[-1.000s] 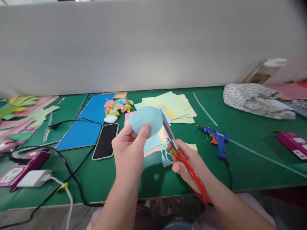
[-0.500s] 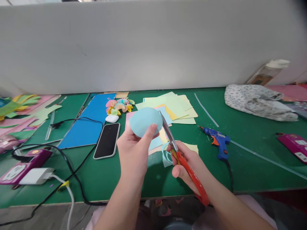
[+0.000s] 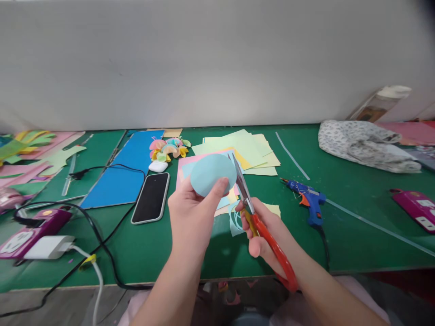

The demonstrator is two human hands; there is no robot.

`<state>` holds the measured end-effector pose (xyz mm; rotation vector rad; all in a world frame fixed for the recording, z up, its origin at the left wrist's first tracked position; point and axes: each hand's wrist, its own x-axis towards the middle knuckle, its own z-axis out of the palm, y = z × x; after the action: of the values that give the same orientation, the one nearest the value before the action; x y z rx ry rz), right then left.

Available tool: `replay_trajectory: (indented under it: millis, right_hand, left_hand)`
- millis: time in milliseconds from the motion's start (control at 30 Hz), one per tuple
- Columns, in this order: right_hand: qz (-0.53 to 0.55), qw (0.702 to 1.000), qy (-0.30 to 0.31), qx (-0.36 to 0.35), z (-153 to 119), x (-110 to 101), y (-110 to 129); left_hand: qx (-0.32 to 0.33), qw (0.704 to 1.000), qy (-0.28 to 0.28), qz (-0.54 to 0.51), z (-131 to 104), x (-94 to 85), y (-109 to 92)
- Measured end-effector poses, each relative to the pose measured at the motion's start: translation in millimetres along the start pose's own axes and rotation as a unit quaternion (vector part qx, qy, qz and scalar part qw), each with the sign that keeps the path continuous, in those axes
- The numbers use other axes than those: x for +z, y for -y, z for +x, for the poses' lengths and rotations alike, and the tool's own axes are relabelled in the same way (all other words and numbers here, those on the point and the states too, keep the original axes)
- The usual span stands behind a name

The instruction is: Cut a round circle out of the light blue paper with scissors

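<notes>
Between thumb and fingers, my left hand grips a light blue paper disc, rounded at its edge. The scissors with red handles are in my right hand. Their slightly parted blades lie along the right edge of the disc; whether they touch it I cannot tell. Beneath my hands, a thin curled light blue paper offcut rests on the green table. Behind the disc are stacked sheets of pale green, yellow, pink and blue paper.
A phone, a white earphone case, small paper flowers and a blue board lie left. Power strips and cables are at far left. Right are a blue glue gun, a glue stick and patterned cloth.
Both hands have shifted slightly to the right, carrying the paper disc and the scissors with them. The disc is turned a little. The things on the table stay put.
</notes>
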<state>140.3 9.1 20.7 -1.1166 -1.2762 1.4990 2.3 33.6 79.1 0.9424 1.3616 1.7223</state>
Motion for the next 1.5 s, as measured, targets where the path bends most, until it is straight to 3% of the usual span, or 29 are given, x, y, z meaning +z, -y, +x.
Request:
replay_trajectory:
  millis: [767,1500]
  right_hand:
    - [0.016,1.000,0.007,-0.024,-0.5,0.3,-3.0]
    - [-0.076,0.997,-0.019,-0.023,-2.2,-1.3,-0.7]
  left_hand:
    - [0.003,0.999,0.016,0.039,-3.1,-1.2,-4.5]
    - [0.027,1.000,0.008,0.010,4.7,-4.7,1.2]
